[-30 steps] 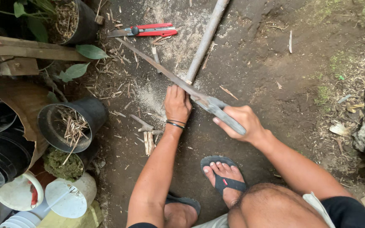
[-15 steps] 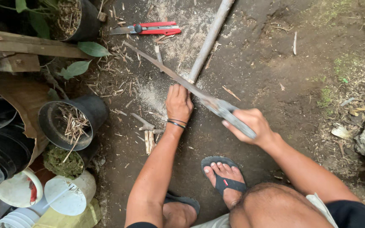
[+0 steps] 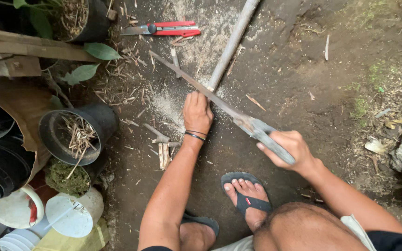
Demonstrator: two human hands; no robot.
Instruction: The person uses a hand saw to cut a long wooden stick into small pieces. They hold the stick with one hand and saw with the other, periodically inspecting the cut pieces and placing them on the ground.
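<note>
Clearly mid-cut w/ saw (image 3: 219,104) across bamboo pole (image 3: 231,44) lying on dirt ground (image 3: 303,79), left hand (image 3: 197,114) fingers clamped on pole, right hand (image 3: 287,148) fingers clamped on saw handle; next stroke needs firm hold & straight blade.

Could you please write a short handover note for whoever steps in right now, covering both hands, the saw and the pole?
Left hand: pressed down on the near end of the pole, pinning it to the dirt ground.
Right hand: gripped around the handle of the hand saw, blade laid across the pole right beside the left hand.
Done: pale sawdust lies around the cut; how deep the cut goes cannot be seen.
Left: the pole looks not yet sawn through.
Nearby: red-handled pruning shears lie beyond the pole; black pot to the left.
</note>
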